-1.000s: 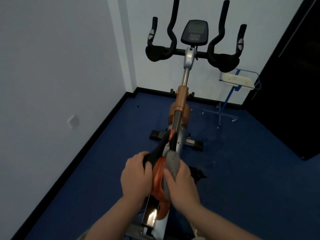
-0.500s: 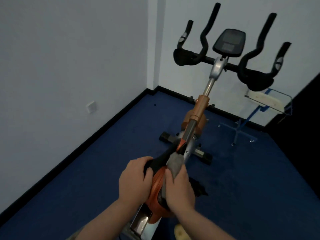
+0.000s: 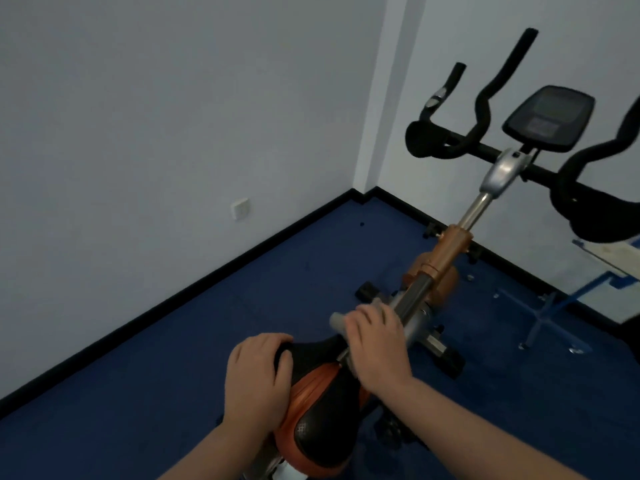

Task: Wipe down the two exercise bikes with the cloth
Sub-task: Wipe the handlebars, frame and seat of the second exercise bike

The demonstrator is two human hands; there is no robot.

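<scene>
— Where are your hands?

— Your left hand point(image 3: 258, 379) sits at seven o'clock, fingers curled over the left edge of the black-and-orange saddle point(image 3: 320, 407) and gripping it. Your right hand point(image 3: 377, 344) is at six o'clock, just past the saddle's nose, fingers bent down over the grey cloth point(image 3: 337, 322), pressing it onto the bike's frame.

— And the exercise bike point(image 3: 446, 258)?

— It runs from six o'clock up to two o'clock, where the black handlebars point(image 3: 485, 98) and console point(image 3: 549, 117) stand near the wall corner. Only this one bike shows.

— Any containers?

— At three o'clock, a clear tray point(image 3: 620, 258) on a blue stand; you cannot tell what is in it.
</scene>
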